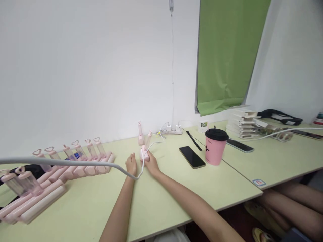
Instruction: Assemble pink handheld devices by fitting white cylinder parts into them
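Note:
My right hand point(152, 164) is wrapped around the base of a pink device with a clear tube point(144, 154), which stands upright near the middle of the table. Just left of it lies my left hand point(131, 164), its fingers curled in; whatever may be inside them is hidden. A second pink device point(140, 134) of the same look stands behind, near the wall. At the left, several more pink devices point(78, 169) lie in a row, their clear tubes and heart-shaped loops pointing up.
A white cable point(101, 164) crosses the view before my hands. To the right are a black phone point(192, 157), a pink cup point(215, 149) with a black lid, and a stack of white boxes point(242, 124). A power strip point(171, 132) lies by the wall. Another person's legs point(290, 205) show lower right.

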Motion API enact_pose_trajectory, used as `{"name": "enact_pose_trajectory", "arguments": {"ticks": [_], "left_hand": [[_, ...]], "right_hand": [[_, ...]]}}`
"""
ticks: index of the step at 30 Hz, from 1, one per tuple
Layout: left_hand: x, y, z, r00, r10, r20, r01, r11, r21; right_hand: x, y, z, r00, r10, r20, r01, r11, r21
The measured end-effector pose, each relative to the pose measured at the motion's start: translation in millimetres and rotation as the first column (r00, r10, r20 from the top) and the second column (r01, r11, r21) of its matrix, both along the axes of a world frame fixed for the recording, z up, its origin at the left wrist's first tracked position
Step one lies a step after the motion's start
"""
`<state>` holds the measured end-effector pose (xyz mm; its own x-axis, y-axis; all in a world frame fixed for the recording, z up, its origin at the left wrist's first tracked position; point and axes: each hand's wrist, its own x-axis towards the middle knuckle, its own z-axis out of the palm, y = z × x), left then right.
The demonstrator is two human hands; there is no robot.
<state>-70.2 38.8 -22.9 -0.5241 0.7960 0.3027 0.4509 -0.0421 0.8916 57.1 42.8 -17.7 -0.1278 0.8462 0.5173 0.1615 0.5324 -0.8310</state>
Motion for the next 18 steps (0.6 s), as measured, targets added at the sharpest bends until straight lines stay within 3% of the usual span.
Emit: {"name": "enact_pose_trajectory", "arguments": {"ticks": [3, 6, 9, 13, 15, 18], "left_hand": [[-9.4, -0.2, 2.5, 0.992, 0.117, -0.047, -0.116, 0.993, 0.012], [-14.2, -0.3, 6.0, 0.977, 0.215, -0.001, -0.214, 0.976, 0.043], [-13.8, -7.4, 16.4, 0.936, 0.352, 0.023, -0.352, 0.923, 0.154], [-13.5, -35.2, 35.8, 0.858, 0.512, 0.039, -0.502, 0.819, 0.278], [-19.3, -55.0, 41.7, 0.879, 0.475, -0.042, -0.440, 0.843, 0.309], [-45.2, -87.4, 44.9, 0.905, 0.319, -0.282, -0.229, 0.923, 0.310]], "right_hand": [[-6.3, 14.4, 2.5, 0.992, -0.122, -0.010, 0.122, 0.992, -0.030], [-10.0, 21.7, 5.1, 0.989, -0.147, 0.010, 0.147, 0.989, -0.014], [-18.2, 12.6, 6.7, 0.996, -0.059, 0.072, 0.059, 0.998, 0.000], [-45.9, -27.7, 6.7, 0.987, 0.122, 0.109, -0.127, 0.991, 0.043], [-63.8, -52.5, 8.0, 0.971, 0.217, 0.095, -0.223, 0.973, 0.054], [-89.1, -81.0, 15.2, 0.901, 0.413, 0.130, -0.420, 0.907, 0.030]]}}
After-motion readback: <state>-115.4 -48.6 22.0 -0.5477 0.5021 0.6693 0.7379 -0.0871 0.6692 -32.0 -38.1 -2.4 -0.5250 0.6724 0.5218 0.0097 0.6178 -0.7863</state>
